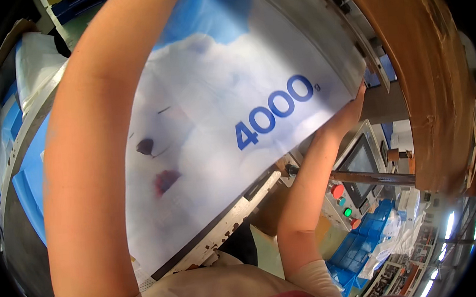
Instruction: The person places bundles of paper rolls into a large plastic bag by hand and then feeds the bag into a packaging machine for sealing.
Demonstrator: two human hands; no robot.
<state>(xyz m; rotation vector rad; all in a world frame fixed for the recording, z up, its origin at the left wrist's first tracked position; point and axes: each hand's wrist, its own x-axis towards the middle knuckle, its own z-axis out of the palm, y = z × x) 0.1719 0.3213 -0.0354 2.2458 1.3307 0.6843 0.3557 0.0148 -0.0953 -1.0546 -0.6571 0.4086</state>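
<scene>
A wide printed sheet (230, 121), white with blue areas and a dark nose-and-mouth picture, stretches across the view over a metal machine frame (227, 226). My left forearm rises from the lower left along the sheet's left side and leaves the top edge, so my left hand is out of sight. My right hand (358, 100) reaches up to the sheet's right edge, where it meets a grey metal part of the machine. It grips that edge, with its fingertips hidden behind the sheet.
A control panel with a dark screen (360, 162) and red (337, 190) and green (347, 211) buttons stands at right. A metal bar (372, 177) crosses before it. A big brown cardboard curve (426, 80) arches at upper right. Blue crates (366, 239) lie below.
</scene>
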